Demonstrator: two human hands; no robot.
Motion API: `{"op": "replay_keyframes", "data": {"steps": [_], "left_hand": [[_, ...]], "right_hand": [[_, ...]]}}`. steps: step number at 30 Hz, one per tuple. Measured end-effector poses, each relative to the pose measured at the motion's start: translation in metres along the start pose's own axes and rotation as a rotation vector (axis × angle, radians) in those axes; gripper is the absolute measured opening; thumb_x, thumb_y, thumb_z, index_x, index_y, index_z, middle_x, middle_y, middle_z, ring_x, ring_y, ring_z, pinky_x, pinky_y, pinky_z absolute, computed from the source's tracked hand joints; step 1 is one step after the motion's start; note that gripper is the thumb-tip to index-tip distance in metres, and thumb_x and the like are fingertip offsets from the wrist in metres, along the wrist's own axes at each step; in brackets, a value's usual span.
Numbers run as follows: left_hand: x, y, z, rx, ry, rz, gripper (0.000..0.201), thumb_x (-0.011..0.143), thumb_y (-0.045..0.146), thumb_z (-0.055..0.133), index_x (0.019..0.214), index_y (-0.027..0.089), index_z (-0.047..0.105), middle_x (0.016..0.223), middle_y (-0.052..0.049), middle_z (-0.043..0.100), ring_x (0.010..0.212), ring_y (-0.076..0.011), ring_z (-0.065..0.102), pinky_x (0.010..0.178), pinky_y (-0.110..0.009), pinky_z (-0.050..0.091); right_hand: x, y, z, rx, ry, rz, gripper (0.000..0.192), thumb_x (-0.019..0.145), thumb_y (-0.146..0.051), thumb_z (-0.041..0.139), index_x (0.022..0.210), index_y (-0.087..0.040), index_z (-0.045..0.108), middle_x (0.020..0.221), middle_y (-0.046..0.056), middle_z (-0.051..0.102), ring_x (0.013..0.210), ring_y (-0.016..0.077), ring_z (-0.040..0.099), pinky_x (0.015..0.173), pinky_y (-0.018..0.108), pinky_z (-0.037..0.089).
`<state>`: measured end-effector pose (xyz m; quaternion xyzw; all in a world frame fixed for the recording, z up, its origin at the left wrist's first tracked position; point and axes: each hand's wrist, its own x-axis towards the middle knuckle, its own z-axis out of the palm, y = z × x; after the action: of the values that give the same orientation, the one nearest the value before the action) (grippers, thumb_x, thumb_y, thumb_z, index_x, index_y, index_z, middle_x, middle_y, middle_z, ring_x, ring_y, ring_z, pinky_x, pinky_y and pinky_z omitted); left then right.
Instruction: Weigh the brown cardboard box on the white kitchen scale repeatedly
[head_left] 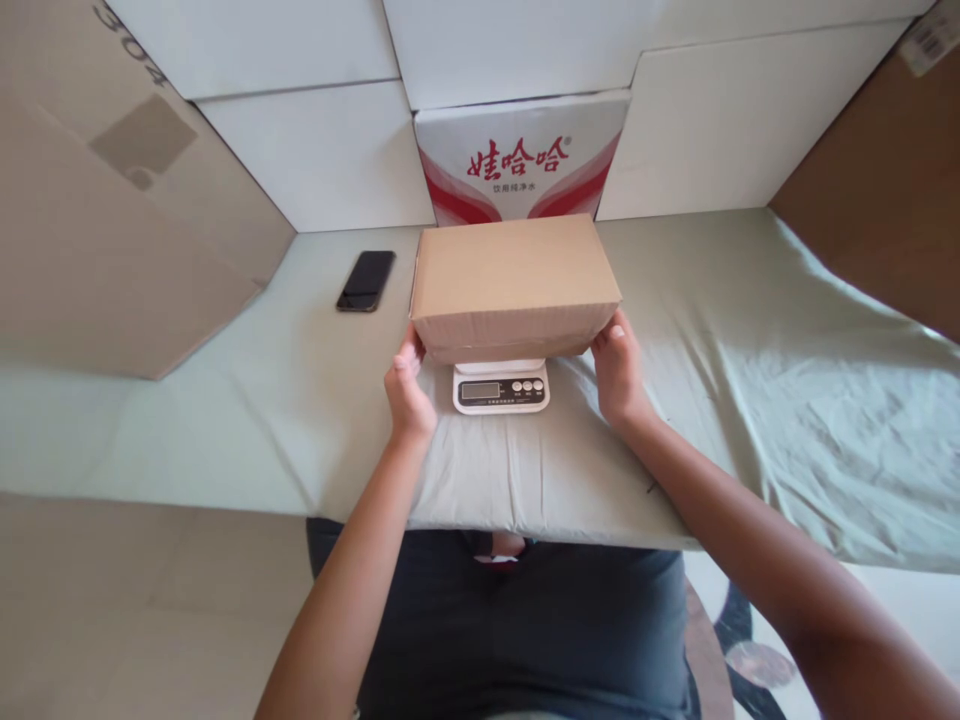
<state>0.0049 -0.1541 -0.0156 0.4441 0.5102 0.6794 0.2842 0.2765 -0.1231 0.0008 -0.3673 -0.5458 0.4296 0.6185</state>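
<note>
A closed brown cardboard box (517, 268) is held between my two hands, over a small white digital scale (501, 406). My left hand (411, 392) grips the box's lower left end, its thumb showing and its other fingers partly hidden. At the lower right end, my right hand (618, 368) holds it with the fingertips tucked beneath or behind. The scale's display and several buttons face me; its weighing plate is mostly covered by the box. Whether the box rests on the plate or hangs just above it, I cannot tell.
A black phone (366, 281) lies left of the box on the pale green cloth (712, 330). Behind stands a white and red carton (525, 150) among white cartons (322, 160). Large brown cartons (112, 220) flank both sides. The table's front edge is near my lap.
</note>
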Motion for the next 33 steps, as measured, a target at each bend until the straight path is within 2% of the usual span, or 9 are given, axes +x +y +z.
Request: {"op": "replay_keyframes", "data": {"steps": [10,15,19,22,25,29,33], "left_hand": [[-0.001,0.001,0.001,-0.013,0.007,-0.007,0.101,0.089,0.094,0.038,0.148,0.017,0.069,0.154,-0.021,0.067,0.150,-0.0359,0.059,0.126,-0.046,0.047],[-0.001,-0.003,0.000,-0.005,-0.006,-0.018,0.102,0.089,0.094,0.039,0.148,0.018,0.069,0.152,-0.022,0.068,0.148,-0.0370,0.061,0.123,-0.048,0.049],[-0.002,-0.005,-0.001,-0.002,-0.011,-0.038,0.101,0.086,0.095,0.042,0.142,0.017,0.074,0.148,-0.023,0.071,0.143,-0.0381,0.065,0.120,-0.049,0.052],[-0.004,-0.001,-0.002,0.000,-0.038,-0.045,0.100,0.087,0.095,0.042,0.141,0.018,0.074,0.145,-0.021,0.073,0.143,-0.0378,0.065,0.122,-0.050,0.049],[-0.002,0.013,-0.001,-0.027,-0.088,-0.033,0.100,0.087,0.096,0.041,0.144,0.020,0.072,0.147,-0.021,0.072,0.148,-0.0380,0.060,0.125,-0.051,0.045],[0.022,0.031,0.007,-0.109,-0.112,-0.003,0.101,0.084,0.098,0.041,0.144,0.023,0.072,0.154,-0.020,0.067,0.155,-0.0385,0.053,0.128,-0.053,0.041],[0.072,0.024,0.027,-0.176,-0.119,-0.013,0.101,0.085,0.099,0.037,0.143,0.023,0.071,0.161,-0.018,0.061,0.159,-0.0351,0.048,0.131,-0.049,0.037]], "right_hand": [[0.000,-0.002,0.001,-0.021,-0.012,-0.019,0.055,0.099,-0.070,0.050,0.145,-0.043,0.062,0.163,-0.005,0.060,0.166,0.0304,0.040,0.143,0.056,0.025],[-0.001,0.000,0.004,-0.062,-0.031,-0.002,0.060,0.097,-0.078,0.048,0.145,-0.044,0.062,0.161,-0.004,0.062,0.164,0.0323,0.041,0.141,0.059,0.029],[-0.006,0.001,0.012,-0.017,-0.035,0.002,0.058,0.100,-0.071,0.048,0.148,-0.041,0.060,0.162,-0.003,0.061,0.164,0.0317,0.041,0.143,0.058,0.022],[-0.011,-0.004,0.017,-0.017,-0.045,-0.002,0.063,0.099,-0.072,0.049,0.153,-0.041,0.054,0.165,-0.003,0.057,0.165,0.0314,0.040,0.142,0.056,0.027],[-0.010,-0.012,0.020,-0.018,-0.054,-0.028,0.066,0.097,-0.074,0.051,0.156,-0.044,0.049,0.168,-0.004,0.054,0.165,0.0312,0.040,0.140,0.053,0.034],[0.018,-0.017,0.024,-0.031,-0.071,-0.092,0.070,0.095,-0.078,0.049,0.156,-0.044,0.048,0.169,-0.004,0.052,0.165,0.0315,0.039,0.140,0.051,0.034],[0.072,-0.002,0.034,-0.034,-0.050,-0.163,0.084,0.089,-0.086,0.048,0.158,-0.039,0.046,0.167,-0.002,0.054,0.169,0.0331,0.032,0.143,0.054,0.025]]}}
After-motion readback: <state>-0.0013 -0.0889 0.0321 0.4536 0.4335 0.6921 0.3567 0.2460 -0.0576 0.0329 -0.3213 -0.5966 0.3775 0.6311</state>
